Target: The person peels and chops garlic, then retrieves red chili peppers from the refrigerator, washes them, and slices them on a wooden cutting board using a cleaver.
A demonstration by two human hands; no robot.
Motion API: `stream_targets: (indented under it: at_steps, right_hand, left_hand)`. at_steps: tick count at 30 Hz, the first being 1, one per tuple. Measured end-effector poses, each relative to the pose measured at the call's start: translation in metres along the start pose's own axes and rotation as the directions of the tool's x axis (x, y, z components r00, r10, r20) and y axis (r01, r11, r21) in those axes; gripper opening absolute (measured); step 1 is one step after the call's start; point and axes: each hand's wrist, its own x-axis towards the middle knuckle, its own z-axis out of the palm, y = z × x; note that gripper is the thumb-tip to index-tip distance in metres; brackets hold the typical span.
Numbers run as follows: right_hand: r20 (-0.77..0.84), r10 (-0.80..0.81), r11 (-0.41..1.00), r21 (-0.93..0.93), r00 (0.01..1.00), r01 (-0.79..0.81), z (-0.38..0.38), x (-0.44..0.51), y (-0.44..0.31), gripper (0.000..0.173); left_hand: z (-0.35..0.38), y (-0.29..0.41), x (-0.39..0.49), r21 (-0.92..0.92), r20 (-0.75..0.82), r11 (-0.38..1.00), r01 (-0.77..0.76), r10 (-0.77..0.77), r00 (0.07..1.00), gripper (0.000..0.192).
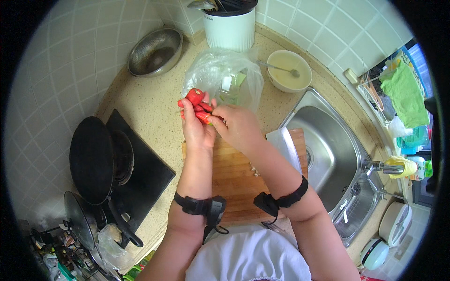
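Several red chili peppers [195,98] rest in my left hand [197,130], whose palm is turned up over the far left edge of a wooden cutting board [232,182]. My right hand [239,124] pinches one of these peppers between thumb and fingers. Just beyond both hands lies a clear plastic bag [221,70] with some green pieces inside. A cleaver [286,145] lies at the board's right side, partly hidden by my right forearm. Small pale chopped bits [254,170] sit on the board.
At the right is a steel sink [327,140] with a faucet [383,167]. A white bowl [290,72] holding liquid and a spoon stands behind it. At the left, a black pan [91,159] sits on the stove [151,175]. A metal bowl [156,52] and a white utensil container [230,30] stand at the back.
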Motion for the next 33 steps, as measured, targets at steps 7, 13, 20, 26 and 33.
stream_targets:
  at_steps: [7, 13, 20, 26, 33]
  right_hand:
    - [0.094, 0.083, 0.997, -0.014, 0.992, -0.082, 0.008, -0.003, 0.003, 0.019]
    - [-0.005, 0.254, 0.967, -0.024, 0.967, -0.254, 0.025, -0.002, 0.020, 0.013]
    - [-0.302, -0.197, 0.965, -0.229, 0.933, 0.129, -0.002, 0.017, 0.044, 0.010]
    - [0.107, 0.061, 0.998, -0.041, 0.992, -0.057, -0.005, -0.010, -0.002, 0.015]
    - [0.131, 0.099, 0.994, -0.070, 0.986, -0.090, 0.004, -0.009, -0.004, 0.018]
  left_hand:
    - [0.000, -0.004, -0.006, 0.065, -0.033, 0.994, -0.093, 0.095, 0.995, 0.042]
    - [0.008, -0.004, -0.011, 0.175, 0.044, 0.939, -0.296, 0.293, 0.955, 0.043]
    - [0.012, 0.012, 0.001, -0.156, -0.119, 0.980, 0.121, -0.141, 0.983, 0.054]
    - [0.002, 0.007, -0.003, -0.225, 0.024, 0.954, 0.197, -0.197, 0.980, 0.052]
    - [-0.009, 0.005, 0.001, -0.185, 0.107, 0.974, 0.133, -0.114, 0.988, 0.050]
